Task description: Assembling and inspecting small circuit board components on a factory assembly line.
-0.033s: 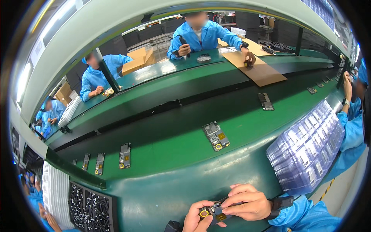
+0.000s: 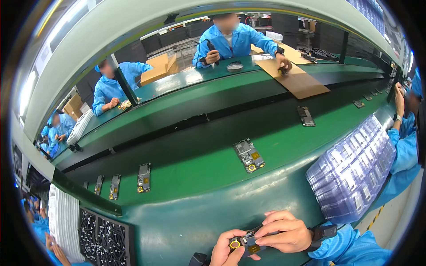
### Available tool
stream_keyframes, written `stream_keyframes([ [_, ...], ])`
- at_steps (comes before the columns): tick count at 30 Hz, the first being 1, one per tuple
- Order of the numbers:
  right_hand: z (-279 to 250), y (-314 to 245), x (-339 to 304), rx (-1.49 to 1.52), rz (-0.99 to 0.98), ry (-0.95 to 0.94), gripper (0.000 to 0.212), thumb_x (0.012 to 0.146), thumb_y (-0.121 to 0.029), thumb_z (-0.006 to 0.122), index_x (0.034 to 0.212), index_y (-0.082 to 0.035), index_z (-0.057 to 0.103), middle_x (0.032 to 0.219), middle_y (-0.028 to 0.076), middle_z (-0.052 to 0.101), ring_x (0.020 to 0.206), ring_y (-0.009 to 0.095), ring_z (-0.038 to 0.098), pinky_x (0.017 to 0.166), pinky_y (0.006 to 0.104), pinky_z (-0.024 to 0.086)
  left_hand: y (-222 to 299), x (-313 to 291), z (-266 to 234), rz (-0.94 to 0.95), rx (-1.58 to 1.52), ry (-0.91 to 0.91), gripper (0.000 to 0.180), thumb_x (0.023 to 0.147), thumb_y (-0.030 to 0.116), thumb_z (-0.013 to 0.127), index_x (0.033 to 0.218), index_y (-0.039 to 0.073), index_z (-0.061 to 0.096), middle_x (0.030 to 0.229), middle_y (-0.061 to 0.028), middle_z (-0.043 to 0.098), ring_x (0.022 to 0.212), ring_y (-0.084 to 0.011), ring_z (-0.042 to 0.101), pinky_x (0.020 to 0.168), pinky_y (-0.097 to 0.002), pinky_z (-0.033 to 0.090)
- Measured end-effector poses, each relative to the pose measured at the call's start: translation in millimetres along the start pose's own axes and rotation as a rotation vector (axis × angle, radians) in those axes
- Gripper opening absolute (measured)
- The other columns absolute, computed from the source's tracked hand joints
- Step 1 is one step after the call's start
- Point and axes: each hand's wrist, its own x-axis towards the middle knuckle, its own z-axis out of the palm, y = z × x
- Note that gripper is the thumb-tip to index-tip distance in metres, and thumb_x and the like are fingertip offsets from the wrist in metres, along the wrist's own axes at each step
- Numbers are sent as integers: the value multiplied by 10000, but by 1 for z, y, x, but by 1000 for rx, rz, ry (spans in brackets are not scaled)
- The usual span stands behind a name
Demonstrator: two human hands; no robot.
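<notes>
Low in the view, a dark circuit board [image 2: 249,243] with a yellow-ringed round part at its left end is held just above the green worktop. My left hand [image 2: 225,248] grips that left end, the thumb in front and the fingers behind. Over the right part of the board lies my right hand [image 2: 284,232], its fingertips closed down on the upper edge and face. A small silvery piece shows beside those fingertips; I cannot make out whether it is loose or part of the board. The right fingers hide the board's right end.
Similar circuit boards [image 2: 249,155] lie spaced along the green belt [image 2: 195,173] ahead. Stacked clear plastic trays [image 2: 350,168] stand on the right. At left are a black tray of small cabled parts [image 2: 106,237] and white trays [image 2: 64,221]. Blue-clad people work opposite, one over a cardboard sheet [image 2: 306,86].
The boards on the belt have shifted very slightly to the right. Across the belt, the person's hand on the cardboard has moved a little. My hands keep their place.
</notes>
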Motion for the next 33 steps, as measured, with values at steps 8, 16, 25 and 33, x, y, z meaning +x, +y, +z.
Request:
stream_keyframes([
  [8,8,2,0,2,12,3,279,739,-73,822,1008,-131,777,1125,-1,701,1091,231,559,977,402,520,-1,2,-9,16,6,-31,321,1021,58,450,1331,17,374,1115,-122,579,918,-198,637,717,-323,587],
  [16,19,5,2,-50,21,7,295,698,-73,849,973,-161,788,1078,-21,721,1053,227,573,929,389,525,-5,2,-15,23,131,40,249,1033,58,445,1274,6,407,1073,-124,590,802,-170,646,667,-290,572],
  [25,25,2,6,-64,0,27,316,684,-23,841,972,-140,783,1081,-8,723,1027,216,588,908,362,567,-2,2,-15,55,200,128,182,1026,39,468,1199,-13,462,900,-98,622,659,-147,647,604,-254,532],
  [33,26,-1,6,-62,20,74,297,688,-24,843,961,-123,782,1058,-5,731,1012,214,597,890,345,584,-5,2,-9,84,208,180,167,1013,25,491,1170,-33,488,878,-91,621,691,-127,643,579,-261,560],
])
